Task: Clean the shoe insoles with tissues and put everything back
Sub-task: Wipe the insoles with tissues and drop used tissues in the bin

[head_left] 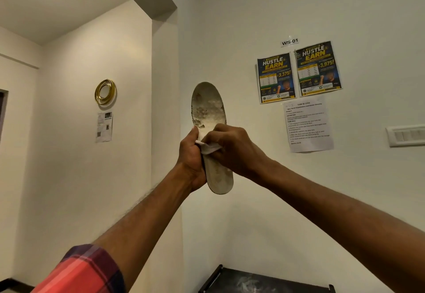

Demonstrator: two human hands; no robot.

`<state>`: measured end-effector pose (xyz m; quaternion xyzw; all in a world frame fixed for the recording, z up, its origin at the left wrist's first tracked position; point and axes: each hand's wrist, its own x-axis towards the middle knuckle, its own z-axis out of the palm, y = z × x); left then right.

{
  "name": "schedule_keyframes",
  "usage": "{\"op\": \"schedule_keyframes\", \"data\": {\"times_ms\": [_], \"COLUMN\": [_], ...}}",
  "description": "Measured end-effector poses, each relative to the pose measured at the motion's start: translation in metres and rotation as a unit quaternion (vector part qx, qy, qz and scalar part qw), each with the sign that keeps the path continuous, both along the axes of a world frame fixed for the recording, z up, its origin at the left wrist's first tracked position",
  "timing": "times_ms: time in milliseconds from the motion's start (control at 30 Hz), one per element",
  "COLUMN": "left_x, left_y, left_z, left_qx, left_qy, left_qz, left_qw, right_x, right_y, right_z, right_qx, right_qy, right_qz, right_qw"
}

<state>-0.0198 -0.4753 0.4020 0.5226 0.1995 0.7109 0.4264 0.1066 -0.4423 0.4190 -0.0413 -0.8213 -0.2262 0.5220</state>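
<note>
A worn, off-white shoe insole (208, 109) with grey stains stands upright in the air in front of the wall, toe end up. My left hand (192, 159) grips its left edge around the middle. My right hand (232, 148) presses a crumpled white tissue (208, 146) against the insole's middle, fingers closed on the tissue. The heel end (220, 180) sticks out below both hands. No shoes are in view.
A black rack top (264, 280) dusted with white marks sits at the bottom edge. The wall carries two posters (299, 72), a task sheet (308, 125), a switch panel (407, 135) and a round gold-framed mirror (105, 91). A wall corner (178, 109) runs behind the insole.
</note>
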Motion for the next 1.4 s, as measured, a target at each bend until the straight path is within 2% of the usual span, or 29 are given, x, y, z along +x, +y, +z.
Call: {"op": "schedule_keyframes", "data": {"times_ms": [100, 233, 367, 500, 633, 767, 867, 1000, 1133, 1267, 1400], "left_x": [0.000, -0.004, -0.003, -0.007, -0.010, -0.017, -0.019, -0.021, -0.023, -0.022, -0.022], "left_y": [0.001, 0.001, 0.000, 0.000, 0.003, 0.007, 0.006, 0.005, 0.005, 0.005, 0.004], "left_z": [0.001, 0.002, 0.004, 0.007, 0.009, 0.010, 0.010, 0.011, 0.011, 0.011, 0.011], "left_qx": [-0.001, -0.006, 0.004, 0.001, 0.011, 0.020, 0.022, 0.024, 0.033, 0.028, 0.038], "left_qy": [0.007, -0.003, -0.006, -0.005, -0.012, -0.015, -0.017, -0.001, -0.007, 0.004, -0.007], "left_qz": [0.008, -0.005, -0.010, -0.014, -0.017, -0.008, -0.019, -0.019, -0.020, -0.026, -0.029], "left_qw": [1.000, 1.000, 1.000, 1.000, 1.000, 1.000, 0.999, 1.000, 0.999, 0.999, 0.999], "right_x": [0.005, 0.003, 0.006, 0.000, 0.001, -0.003, 0.002, 0.000, 0.005, 0.001, 0.004], "right_y": [0.002, -0.002, 0.003, -0.001, -0.001, -0.002, 0.001, -0.004, 0.001, -0.001, 0.005], "right_z": [0.002, -0.007, -0.006, -0.017, -0.018, -0.028, -0.028, -0.043, -0.040, -0.049, -0.046], "right_qx": [-0.011, 0.020, -0.009, 0.010, -0.017, -0.017, -0.043, -0.042, -0.073, -0.045, -0.081], "right_qy": [0.039, -0.020, 0.030, -0.013, 0.029, -0.033, -0.012, -0.089, -0.042, -0.106, -0.066], "right_qz": [0.000, -0.008, 0.005, 0.016, 0.022, 0.002, 0.008, 0.015, 0.020, 0.015, 0.015], "right_qw": [0.999, 1.000, 0.999, 1.000, 0.999, 0.999, 0.999, 0.995, 0.996, 0.993, 0.994]}}
